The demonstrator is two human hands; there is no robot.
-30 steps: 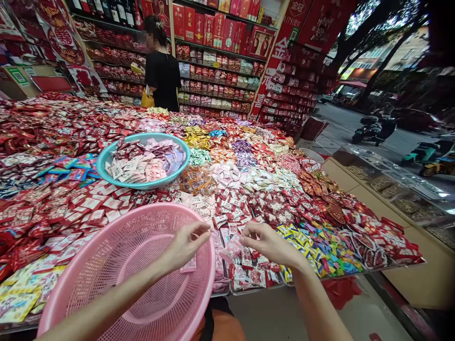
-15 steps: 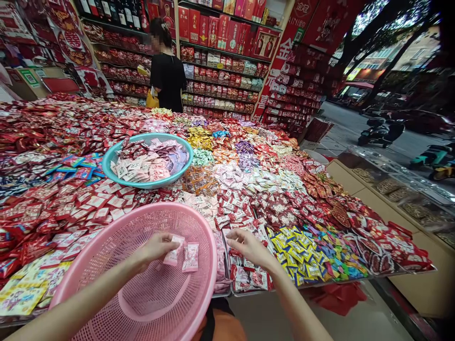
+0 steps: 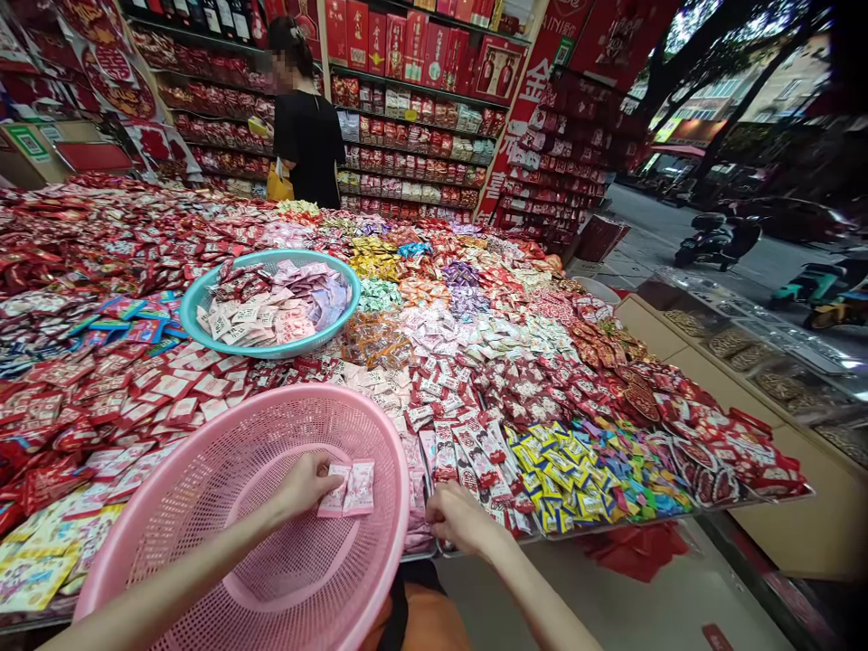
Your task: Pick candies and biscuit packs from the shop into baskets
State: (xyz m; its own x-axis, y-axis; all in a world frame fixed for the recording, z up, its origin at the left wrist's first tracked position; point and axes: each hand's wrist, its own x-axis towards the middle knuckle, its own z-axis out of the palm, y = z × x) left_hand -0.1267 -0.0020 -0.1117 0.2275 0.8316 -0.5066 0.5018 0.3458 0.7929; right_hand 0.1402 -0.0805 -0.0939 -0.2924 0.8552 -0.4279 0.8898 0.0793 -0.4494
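Note:
Inside a pink mesh basket point(image 3: 169, 452), my left hand point(image 3: 303, 490) is closed on a pink-and-white wrapped candy point(image 3: 334, 491). A second wrapped candy point(image 3: 359, 488) of the same kind lies right beside it; whether my fingers reach that one too is hidden. My right hand point(image 3: 461, 517) has its fingers curled down at the front edge of the display, just right of the basket. Under it are red-and-white wrapped candies point(image 3: 467, 452) and a strip of pink packets point(image 3: 415, 479). What the right fingertips hold, if anything, cannot be seen.
A turquoise basket point(image 3: 271, 348) with pink and pale packets sits on the candy display. Yellow-and-blue candies point(image 3: 562, 479) lie to the right. At the back, a person in black point(image 3: 308, 136) stands before stocked shelves point(image 3: 420, 136). Cardboard boxes point(image 3: 678, 362) stand at the right.
My right hand has moved down and its fingers have curled in. Red-and-white candies beyond it now lie exposed. My left hand's candies have come closer together. The view has shifted slightly.

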